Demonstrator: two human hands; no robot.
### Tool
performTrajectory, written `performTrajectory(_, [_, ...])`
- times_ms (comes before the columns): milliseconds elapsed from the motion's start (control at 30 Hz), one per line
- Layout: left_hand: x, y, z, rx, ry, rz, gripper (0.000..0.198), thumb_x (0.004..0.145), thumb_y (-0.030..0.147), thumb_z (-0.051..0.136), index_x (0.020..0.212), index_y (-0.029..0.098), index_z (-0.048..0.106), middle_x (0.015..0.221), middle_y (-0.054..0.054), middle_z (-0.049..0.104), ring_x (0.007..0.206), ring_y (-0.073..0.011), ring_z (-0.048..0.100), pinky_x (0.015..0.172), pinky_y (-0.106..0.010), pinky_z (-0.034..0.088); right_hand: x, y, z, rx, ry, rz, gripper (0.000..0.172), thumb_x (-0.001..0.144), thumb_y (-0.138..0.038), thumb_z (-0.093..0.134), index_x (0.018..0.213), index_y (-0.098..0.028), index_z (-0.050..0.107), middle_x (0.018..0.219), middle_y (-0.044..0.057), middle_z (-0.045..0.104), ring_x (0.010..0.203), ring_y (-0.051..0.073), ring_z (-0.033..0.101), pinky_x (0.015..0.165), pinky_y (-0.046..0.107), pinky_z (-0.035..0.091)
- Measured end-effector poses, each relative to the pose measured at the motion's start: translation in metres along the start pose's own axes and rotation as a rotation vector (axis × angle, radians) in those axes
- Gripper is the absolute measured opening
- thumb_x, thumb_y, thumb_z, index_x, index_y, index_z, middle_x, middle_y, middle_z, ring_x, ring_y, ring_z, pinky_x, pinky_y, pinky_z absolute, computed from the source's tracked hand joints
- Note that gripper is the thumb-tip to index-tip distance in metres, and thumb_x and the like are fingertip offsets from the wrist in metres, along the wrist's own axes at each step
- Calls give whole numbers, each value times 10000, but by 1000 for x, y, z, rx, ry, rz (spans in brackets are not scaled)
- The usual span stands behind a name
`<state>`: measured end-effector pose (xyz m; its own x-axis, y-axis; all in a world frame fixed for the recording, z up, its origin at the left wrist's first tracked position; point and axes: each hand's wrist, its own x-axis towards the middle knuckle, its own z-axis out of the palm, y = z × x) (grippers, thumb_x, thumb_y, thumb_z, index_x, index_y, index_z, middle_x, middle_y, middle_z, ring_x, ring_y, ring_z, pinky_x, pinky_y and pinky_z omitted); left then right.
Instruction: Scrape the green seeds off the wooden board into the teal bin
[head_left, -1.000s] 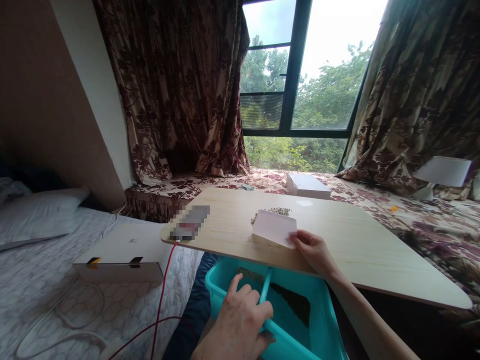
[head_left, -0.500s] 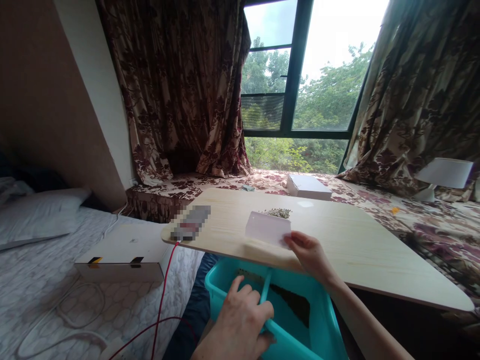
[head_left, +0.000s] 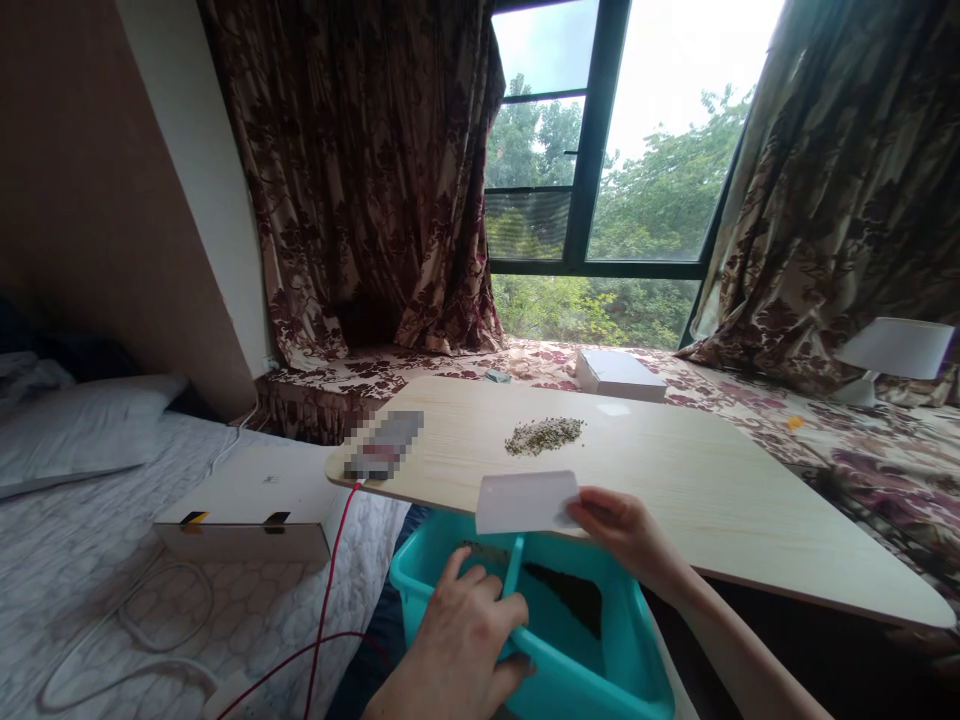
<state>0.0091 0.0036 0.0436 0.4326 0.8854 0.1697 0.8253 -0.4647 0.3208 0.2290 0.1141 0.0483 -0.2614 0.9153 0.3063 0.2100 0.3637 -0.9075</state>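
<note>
Between the thumb and fingers of my right hand (head_left: 616,518) is a thin white card (head_left: 525,503), pinched at its right end. The card hangs over the near edge of the pale wooden table (head_left: 697,480). Beyond it lies a loose heap of small greenish-brown grains (head_left: 546,436). My left hand (head_left: 466,622) grips the near rim of a turquoise two-part bin (head_left: 592,660), close to its divider, with the index finger stretched over the left compartment. Dark fine grains (head_left: 574,598) lie in the right compartment; the left one shows a few specks and is partly hidden by my hand.
A blurred-out phone-like object (head_left: 386,445) with a red cable (head_left: 334,580) rests at the table's left end. Left of it, a white box (head_left: 251,500) sits on the bed (head_left: 82,540). On the window ledge are another white box (head_left: 619,375) and a lamp (head_left: 896,345).
My right hand has brought the card from beside the heap toward me, to the table's near edge above the bin. The whole heap now shows. The bin and my left hand have shifted slightly left.
</note>
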Motion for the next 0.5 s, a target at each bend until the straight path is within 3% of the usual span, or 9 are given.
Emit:
performTrajectory(167, [-11, -16, 7, -13, 14, -47, 169, 772, 315, 730, 824, 247, 585, 812, 39, 587, 879, -189, 569, 1056, -482, 242, 19, 17, -42, 62, 483, -15, 382, 652, -535, 714, 815, -190, 731, 835, 77, 757, 756, 215, 694, 712, 331, 554])
performTrajectory(300, [-15, -25, 12, -6, -31, -84, 177, 747, 294, 736, 832, 250, 587, 806, 38, 592, 864, -196, 567, 1036, -481, 255, 30, 31, -59, 1, 558, 42, 365, 647, -488, 719, 824, -169, 732, 826, 85, 758, 766, 224, 693, 746, 345, 538])
performTrajectory(500, [-15, -26, 14, -8, -41, -100, 150, 748, 260, 710, 810, 244, 575, 792, 41, 578, 863, -189, 561, 1032, -470, 248, 35, 37, -59, -5, 571, 53, 324, 655, -445, 697, 817, -165, 725, 818, 81, 760, 779, 228, 692, 767, 346, 524])
